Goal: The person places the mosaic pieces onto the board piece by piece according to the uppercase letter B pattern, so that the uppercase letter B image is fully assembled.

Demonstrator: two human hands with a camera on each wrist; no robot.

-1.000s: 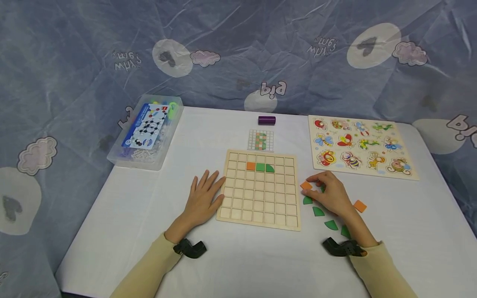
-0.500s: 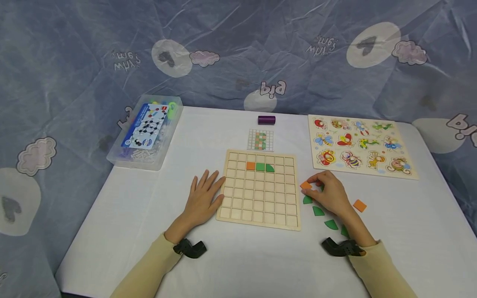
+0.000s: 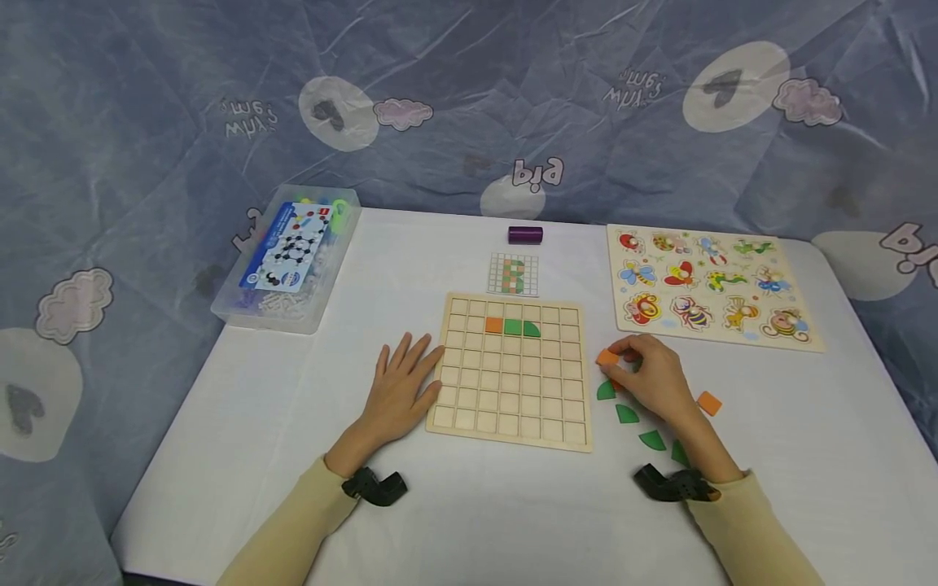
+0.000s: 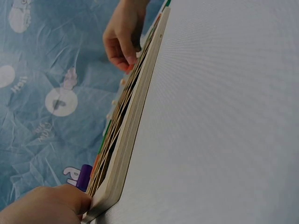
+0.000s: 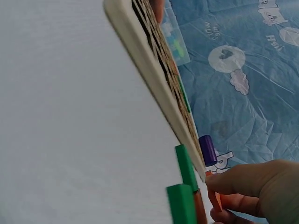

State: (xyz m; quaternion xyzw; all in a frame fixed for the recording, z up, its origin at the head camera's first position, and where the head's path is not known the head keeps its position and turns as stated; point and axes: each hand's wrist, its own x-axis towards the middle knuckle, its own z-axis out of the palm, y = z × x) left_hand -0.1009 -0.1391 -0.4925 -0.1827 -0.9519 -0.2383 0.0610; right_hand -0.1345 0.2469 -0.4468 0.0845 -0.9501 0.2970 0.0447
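Observation:
My right hand [image 3: 655, 380] pinches an orange square tile [image 3: 607, 357] between thumb and fingers, just right of the wooden grid board [image 3: 511, 415]. In the right wrist view the same orange tile [image 5: 215, 198] stands on edge in the fingertips. With fingers spread, my left hand [image 3: 397, 396] lies flat at the board's left edge, fingertips touching it. One orange square [image 3: 494, 325], a green square [image 3: 512, 327] and a green quarter-circle [image 3: 531, 329] sit side by side in a row near the board's top. Several green quarter-circle tiles [image 3: 626, 414] lie around the right hand, partly hidden by it.
A small pattern card [image 3: 513, 274] and a purple cylinder [image 3: 525, 235] lie behind the board. The insect puzzle board [image 3: 707, 286] is at the back right, a clear plastic box [image 3: 289, 260] at the back left. Another orange square [image 3: 709, 403] lies right of the right wrist.
My right hand has shifted very slightly up and to the right with the orange tile, which has turned a little in the fingers. My left hand has stayed in place.

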